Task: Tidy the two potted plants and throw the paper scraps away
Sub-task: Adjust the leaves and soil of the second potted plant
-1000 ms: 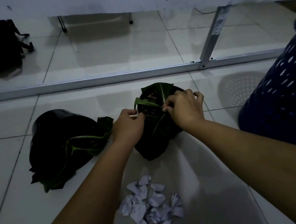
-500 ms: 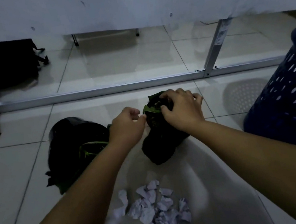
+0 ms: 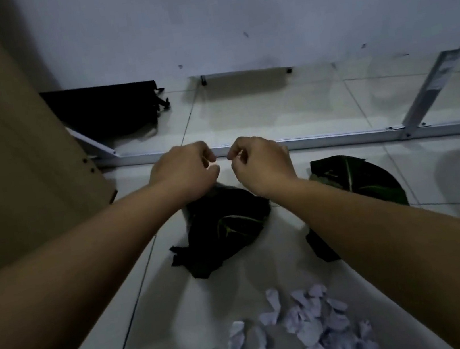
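While both hands are hovering side by side above the tipped pot (image 3: 225, 229), left hand (image 3: 185, 172) and right hand (image 3: 261, 163) are each curling into a loose closed grip, holding nothing visible. Second pot (image 3: 358, 182) is sitting just right, partly behind the right forearm. Paper scraps (image 3: 300, 331) are lying on the floor (image 3: 161, 319), nearer the camera.

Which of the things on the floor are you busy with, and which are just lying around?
Part of the job:
- left potted plant, lying on its side
- right potted plant
- paper scraps, in a heap on the tiles
- left hand and right hand, fingers curled

Just lying about:
- black bag by the wall
- white metal frame
- brown board
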